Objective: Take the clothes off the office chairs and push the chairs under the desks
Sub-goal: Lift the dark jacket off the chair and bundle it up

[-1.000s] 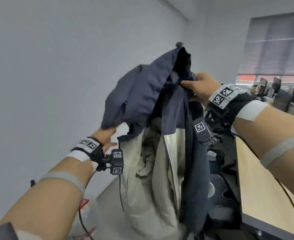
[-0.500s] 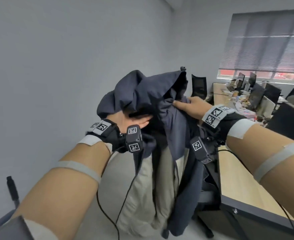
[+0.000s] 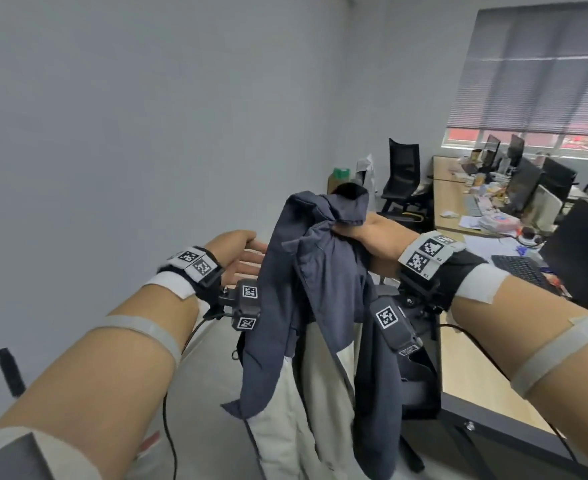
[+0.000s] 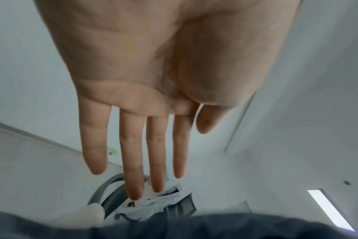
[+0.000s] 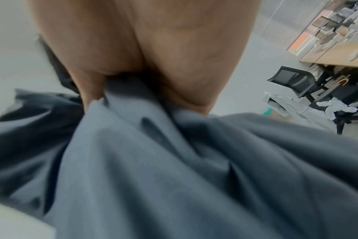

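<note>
A navy and cream jacket (image 3: 320,306) hangs in the air in front of me, bunched at its top. My right hand (image 3: 358,230) grips that bunched top, fingers buried in the cloth (image 5: 153,153). My left hand (image 3: 244,254) is held flat just left of the jacket, fingers straight and spread (image 4: 133,153), holding nothing. A black office chair (image 3: 403,178) stands far back beside the long wooden desk (image 3: 458,351), pulled out from it. Another dark chair (image 3: 413,382) shows partly behind the jacket, next to the desk edge.
The desk runs along the right and carries monitors (image 3: 528,181), a keyboard (image 3: 517,268) and clutter. A grey wall (image 3: 112,133) closes the left side. A bin with a white bag (image 4: 153,205) stands on the floor ahead. Pale floor (image 3: 209,348) lies between wall and desk.
The jacket has come down from head height to chest height. My left hand has let go of it and now hovers flat beside it. The view has turned toward the room.
</note>
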Demonstrator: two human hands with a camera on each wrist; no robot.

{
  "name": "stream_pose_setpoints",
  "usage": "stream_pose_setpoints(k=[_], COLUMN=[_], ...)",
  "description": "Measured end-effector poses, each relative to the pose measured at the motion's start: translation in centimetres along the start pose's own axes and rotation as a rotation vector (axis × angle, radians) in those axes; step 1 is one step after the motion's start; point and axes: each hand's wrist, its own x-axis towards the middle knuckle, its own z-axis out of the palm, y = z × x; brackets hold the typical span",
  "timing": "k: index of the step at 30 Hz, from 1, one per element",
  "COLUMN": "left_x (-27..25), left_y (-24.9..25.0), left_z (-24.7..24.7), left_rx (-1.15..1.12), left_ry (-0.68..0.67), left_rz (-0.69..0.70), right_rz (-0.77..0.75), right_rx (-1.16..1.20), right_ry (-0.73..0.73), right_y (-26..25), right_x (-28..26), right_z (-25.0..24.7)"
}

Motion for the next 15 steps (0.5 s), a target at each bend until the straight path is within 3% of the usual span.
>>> stream_pose_setpoints(k=[3,7,9,13,15], left_x=[0.3,0.1,-0.3,-0.2,0.2], left_y=[-4.0,-9.6,-10.3,-8.2,-7.2], left_z=[-1.2,-1.3,0.0,2.1,2.4], left_rx=[0.013,0.119,0.179,0.547,0.596], left_ry=[-0.033,-0.208,-0.241,-0.272,-0.309], left_rz=[-0.025,-0.099,-0.039,0.148,0.242], right_rz=[-0.054,-0.111,-0.109,-0.113,-0.136], right_rx=[0.074,0.169,0.167,0.171,0.184], right_ry=[0.071,0.225,0.281,0.355,0.395], right_y=[-0.8,-2.0,-2.5,-3.1,-3.6], right_x=[0.8,2.1,3.0,4.1,4.4], right_z=[-0.7,-2.4,-2.6,-2.9,-3.3])
